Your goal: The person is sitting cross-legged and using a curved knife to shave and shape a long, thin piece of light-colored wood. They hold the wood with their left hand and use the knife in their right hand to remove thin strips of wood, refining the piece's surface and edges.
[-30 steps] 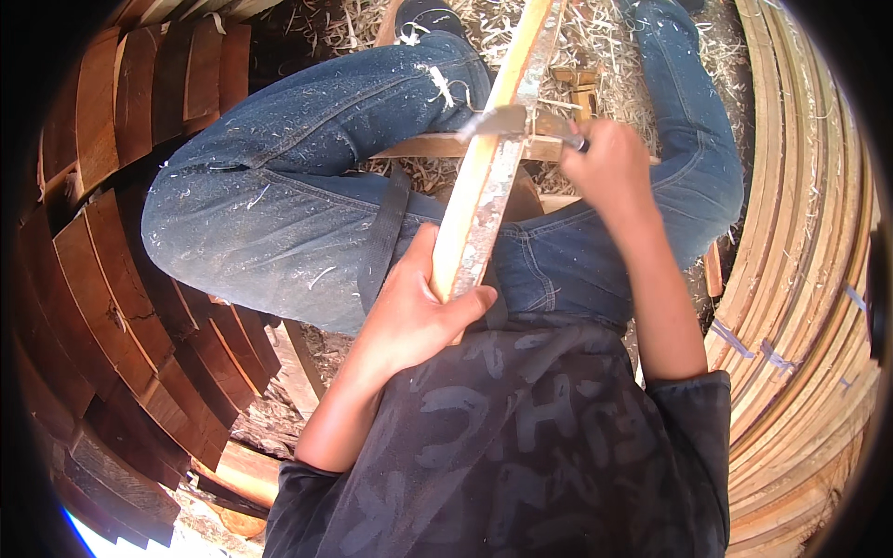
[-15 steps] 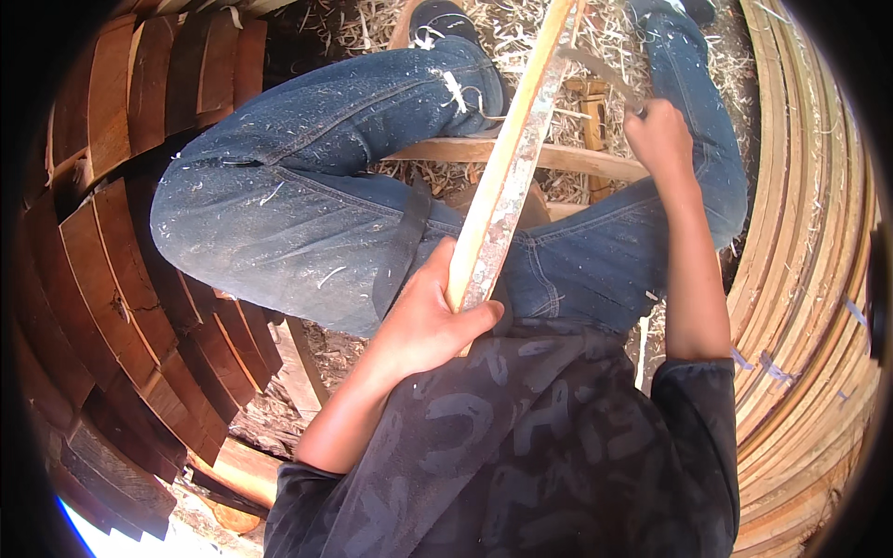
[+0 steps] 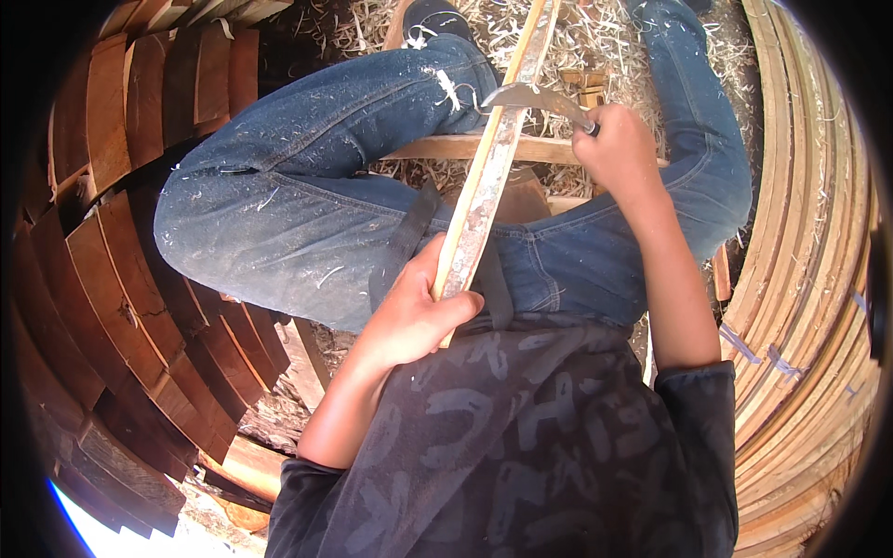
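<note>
My left hand (image 3: 409,312) is closed round the near end of a long wooden strip (image 3: 484,193), close to my waist. The strip slants up and away between my legs; one side is pale bare wood, the other rough, mottled bark. In my right hand (image 3: 620,153) is the dark handle of a sickle (image 3: 544,99) with a curved metal blade. The blade lies across the strip well beyond my left hand, its tip reaching past the strip's left edge. Whether the edge bites into the wood I cannot tell.
Reddish-brown boards (image 3: 116,270) are stacked on the left. Long pale strips (image 3: 791,279), some tied with bluish bands, curve along the right. Curly shavings (image 3: 595,46) cover the ground ahead. A wooden crosspiece (image 3: 544,149) runs beneath the strip, between my legs.
My right hand has come nearer and leftward, bringing the sickle blade from the strip's far part to farther down it. The strip and my left hand have shifted slightly left.
</note>
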The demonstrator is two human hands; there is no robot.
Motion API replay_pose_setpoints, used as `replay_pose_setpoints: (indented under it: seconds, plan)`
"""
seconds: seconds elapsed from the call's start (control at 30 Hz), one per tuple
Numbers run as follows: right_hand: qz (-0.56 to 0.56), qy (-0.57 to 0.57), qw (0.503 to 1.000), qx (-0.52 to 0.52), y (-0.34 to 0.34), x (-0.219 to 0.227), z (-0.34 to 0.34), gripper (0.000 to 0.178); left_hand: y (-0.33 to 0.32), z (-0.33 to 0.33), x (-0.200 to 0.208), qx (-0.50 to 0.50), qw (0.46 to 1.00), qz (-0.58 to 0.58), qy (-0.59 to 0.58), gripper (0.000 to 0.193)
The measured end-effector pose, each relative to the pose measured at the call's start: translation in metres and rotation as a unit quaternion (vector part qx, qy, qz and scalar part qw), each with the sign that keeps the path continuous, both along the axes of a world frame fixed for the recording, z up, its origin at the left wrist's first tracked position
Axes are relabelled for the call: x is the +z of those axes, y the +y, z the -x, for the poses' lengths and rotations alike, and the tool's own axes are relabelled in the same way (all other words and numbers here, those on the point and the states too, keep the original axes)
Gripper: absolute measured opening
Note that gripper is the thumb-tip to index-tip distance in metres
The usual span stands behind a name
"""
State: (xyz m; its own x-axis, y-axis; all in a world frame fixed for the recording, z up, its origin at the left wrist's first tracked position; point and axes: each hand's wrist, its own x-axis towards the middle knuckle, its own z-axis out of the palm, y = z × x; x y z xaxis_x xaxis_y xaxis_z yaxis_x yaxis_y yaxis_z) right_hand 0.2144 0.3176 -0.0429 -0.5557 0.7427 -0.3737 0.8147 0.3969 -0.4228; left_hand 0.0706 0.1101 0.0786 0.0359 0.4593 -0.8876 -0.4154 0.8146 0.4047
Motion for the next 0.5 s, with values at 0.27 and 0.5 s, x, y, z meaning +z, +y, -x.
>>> replay_pose_setpoints:
  seconds: [0.27,0.5]
  plan:
    - [0.053,-0.055,0.997,-0.03,0.031,-0.01,0.005,0.029,-0.011,-0.016,-0.003,-0.017,0.997,-0.049,0.052,0.052]
    - [0.05,-0.017,0.996,0.067,0.008,0.018,0.003,0.029,-0.011,-0.005,-0.003,0.018,0.999,-0.014,-0.026,0.058]
